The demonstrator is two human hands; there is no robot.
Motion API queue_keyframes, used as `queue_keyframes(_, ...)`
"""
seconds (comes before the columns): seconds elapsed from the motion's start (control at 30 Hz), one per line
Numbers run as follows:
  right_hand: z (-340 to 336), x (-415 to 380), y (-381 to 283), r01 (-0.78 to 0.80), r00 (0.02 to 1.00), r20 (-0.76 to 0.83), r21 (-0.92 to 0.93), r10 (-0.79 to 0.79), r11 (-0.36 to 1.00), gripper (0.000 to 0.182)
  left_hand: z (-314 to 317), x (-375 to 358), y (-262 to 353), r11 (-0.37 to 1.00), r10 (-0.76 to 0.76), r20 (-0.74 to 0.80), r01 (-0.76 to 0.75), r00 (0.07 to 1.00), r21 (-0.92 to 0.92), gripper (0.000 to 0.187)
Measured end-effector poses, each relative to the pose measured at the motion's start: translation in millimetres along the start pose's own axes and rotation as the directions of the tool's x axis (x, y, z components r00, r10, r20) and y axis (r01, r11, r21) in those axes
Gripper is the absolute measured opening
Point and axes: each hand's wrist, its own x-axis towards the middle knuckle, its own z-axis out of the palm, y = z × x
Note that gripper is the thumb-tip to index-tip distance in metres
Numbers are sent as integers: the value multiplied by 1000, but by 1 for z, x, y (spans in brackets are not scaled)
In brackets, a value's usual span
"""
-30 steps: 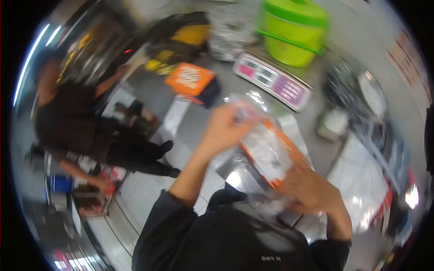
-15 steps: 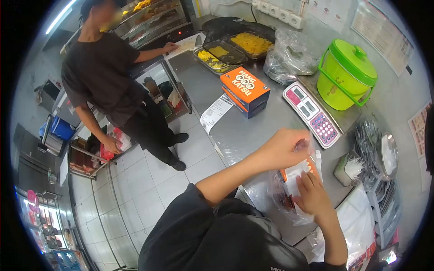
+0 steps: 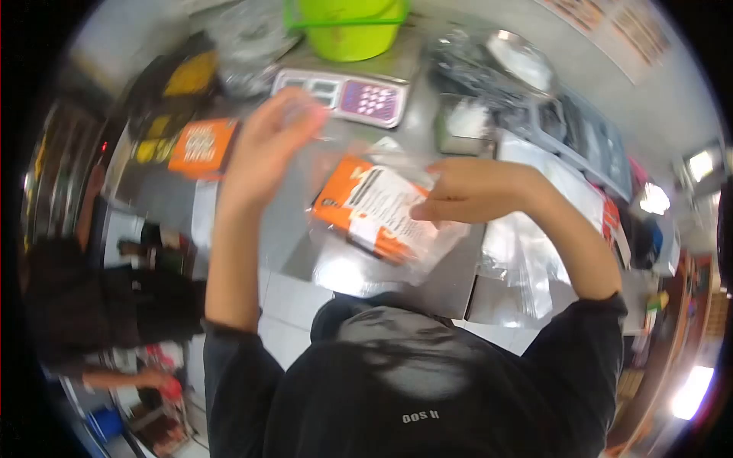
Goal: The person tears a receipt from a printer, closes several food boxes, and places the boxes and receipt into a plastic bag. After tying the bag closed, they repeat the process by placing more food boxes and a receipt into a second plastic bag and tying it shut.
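An orange box [image 3: 341, 182] with a printed receipt [image 3: 385, 200] on top lies inside a clear plastic bag [image 3: 439, 248] on the steel counter. My left hand [image 3: 279, 130] is raised to the left of the box, blurred. Its fingers are curled closed, with a thin edge of the bag's film at the fingertips. On the other side, my right hand [image 3: 477, 191] is at the bag's right edge, thumb and fingers closing on the film beside the receipt. Part of its fingertips is hidden by the plastic.
A second orange box [image 3: 202, 147] stands at left, near trays of yellow food [image 3: 191, 74]. Behind are a scale [image 3: 372, 101] and a green bucket [image 3: 355, 30]. At right are a container of white sticks [image 3: 466, 126] and flat plastic bags [image 3: 527, 244]. A co-worker [image 3: 92, 298] stands left.
My view has swung right, so the counter now lies straight ahead. My right hand has gone from lying flat on the receipt to the bag's right edge. My left hand stays raised and curled.
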Motion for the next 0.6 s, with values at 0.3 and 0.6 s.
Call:
queue_keyframes(0.3, -11, -42, -26, 318, 732, -539, -270, -416, 909, 21, 21, -10, 23, 945, 197, 93, -163, 976, -284, 51)
queue_keyframes(0.6, 0, -18, -35, 351, 495, -835, -60, -240, 935, 61, 54, -13, 14, 841, 140, 284, -266, 948, 472, 40)
